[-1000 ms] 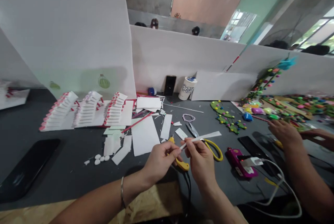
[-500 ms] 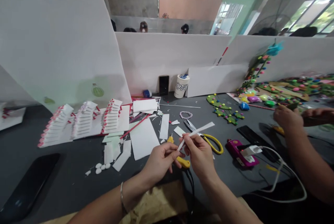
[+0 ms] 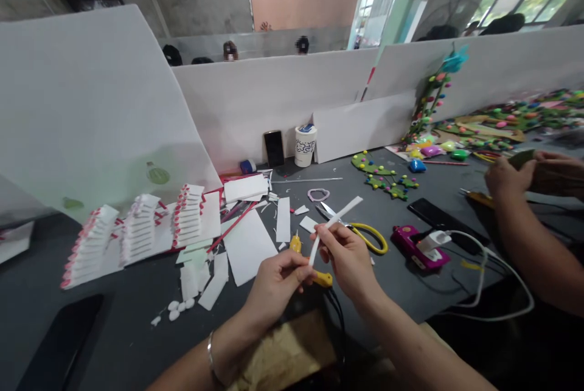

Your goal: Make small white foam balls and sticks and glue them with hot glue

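- Over the near part of the dark counter [image 3: 132, 348]: both my hands at work on one white strip [image 3: 344, 211], held up in the air and tilted, free end up and to the right.
- Left hand [image 3: 276, 287]: thumb and fingers pinched on the strip's lower end.
- Right hand [image 3: 349, 254]: fingers clamped on it further up, thumb on top.
- Handling, my judgement: strip looks thin, likely to crease. Best a light, even pinch, thumbs flat, pull along its length, no twist. Fingers well away from the tip of the yellow corded tool [image 3: 295, 242] just behind my hands; can't tell if it is hot.
- Counts, near side: one black phone [image 3: 64, 342] lying flat on my left; four rounded white lumps [image 3: 174, 315], a ragged scrap beside them.
- Middle: one large white sheet [image 3: 249, 248]; one pair of yellow-handled scissors [image 3: 367, 227]; one pale ring [image 3: 318, 195]; three fanned stacks [image 3: 141, 230] of white pieces with red or pinkish ends. Loose offcuts too many and overlapped to count.
- Far: one paper cup [image 3: 305, 151], one propped phone [image 3: 274, 149] near it, both by the white panel [image 3: 255, 99].
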{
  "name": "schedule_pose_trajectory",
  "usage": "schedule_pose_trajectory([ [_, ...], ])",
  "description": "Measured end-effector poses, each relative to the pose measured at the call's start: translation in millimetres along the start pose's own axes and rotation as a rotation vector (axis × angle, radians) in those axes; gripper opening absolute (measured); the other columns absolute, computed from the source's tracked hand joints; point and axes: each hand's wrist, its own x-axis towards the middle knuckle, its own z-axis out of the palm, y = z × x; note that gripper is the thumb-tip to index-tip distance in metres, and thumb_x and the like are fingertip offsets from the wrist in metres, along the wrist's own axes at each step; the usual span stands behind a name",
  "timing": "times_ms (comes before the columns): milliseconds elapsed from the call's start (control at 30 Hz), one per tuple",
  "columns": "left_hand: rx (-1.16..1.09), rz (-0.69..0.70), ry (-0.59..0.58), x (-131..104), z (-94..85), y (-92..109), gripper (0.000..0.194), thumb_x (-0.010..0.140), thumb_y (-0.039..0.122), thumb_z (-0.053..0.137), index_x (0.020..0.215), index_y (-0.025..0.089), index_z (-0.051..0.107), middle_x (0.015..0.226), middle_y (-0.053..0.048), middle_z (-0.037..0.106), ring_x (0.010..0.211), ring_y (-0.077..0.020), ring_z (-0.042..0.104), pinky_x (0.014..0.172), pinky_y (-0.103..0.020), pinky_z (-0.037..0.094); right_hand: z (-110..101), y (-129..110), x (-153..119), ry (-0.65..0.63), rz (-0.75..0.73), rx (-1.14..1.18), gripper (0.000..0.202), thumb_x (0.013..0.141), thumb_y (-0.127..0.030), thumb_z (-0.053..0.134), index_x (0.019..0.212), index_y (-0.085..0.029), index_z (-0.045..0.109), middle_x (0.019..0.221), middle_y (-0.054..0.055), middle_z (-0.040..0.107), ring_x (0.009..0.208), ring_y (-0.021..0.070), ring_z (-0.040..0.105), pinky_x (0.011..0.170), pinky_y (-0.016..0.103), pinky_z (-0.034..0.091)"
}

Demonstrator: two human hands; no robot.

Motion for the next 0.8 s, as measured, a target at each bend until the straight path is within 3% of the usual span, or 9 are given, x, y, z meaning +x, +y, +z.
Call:
schedule_pose_trajectory([
  [300, 0.017, -0.011, 0.047, 0.7, 0.0, -1.8, 0.022, 0.078, 0.036, 0.064, 0.073, 0.015, 0.060, 0.061, 0.000, 0.061, 0.055, -0.0106, 0.053, 0.051, -0.020, 0.044, -1.0, -1.4, -0.6, -0.028, -0.053, 0.006, 0.029, 0.072, -0.044, 0.074, 0.070, -0.016, 0.066, 0.068, 0.002, 0.067, 0.047, 0.0072, 0.047, 0.042, 0.020, 0.038],
  [500, 0.250, 0.082, 0.044, -4.3, 0.5, 3.8, 0.018, 0.086, 0.031, 0.054, 0.080, 0.017, 0.064, 0.072, -0.003, 0.066, 0.065, -0.0143, 0.059, 0.061, -0.023, 0.048, 0.7, -3.1, 1.3, -0.011, -0.065, -0.079, 0.032, 0.074, -0.045, 0.072, 0.063, -0.017, 0.062, 0.061, 0.001, 0.064, 0.043, 0.0069, 0.045, 0.042, 0.021, 0.037],
  [600, 0.384, 0.237, 0.052, -6.0, -2.6, 7.4, 0.017, 0.087, 0.028, 0.054, 0.078, 0.019, 0.066, 0.073, -0.003, 0.066, 0.070, -0.0156, 0.059, 0.066, -0.025, 0.048, 0.5, 0.7, 2.7, -0.043, -0.028, -0.097, 0.033, 0.074, -0.047, 0.071, 0.064, -0.017, 0.062, 0.059, 0.000, 0.063, 0.042, 0.0073, 0.045, 0.041, 0.021, 0.036],
  [800, 0.545, 0.736, 0.194, -5.0, -13.0, 7.7, 0.011, 0.086, 0.018, 0.058, 0.079, 0.022, 0.065, 0.091, -0.004, 0.060, 0.085, -0.0157, 0.056, 0.072, -0.026, 0.047, 9.0, 2.5, -5.5, -0.261, 0.222, 0.084, 0.035, 0.069, -0.045, 0.076, 0.062, -0.015, 0.059, 0.055, -0.002, 0.061, 0.041, 0.0042, 0.043, 0.040, 0.017, 0.033],
])
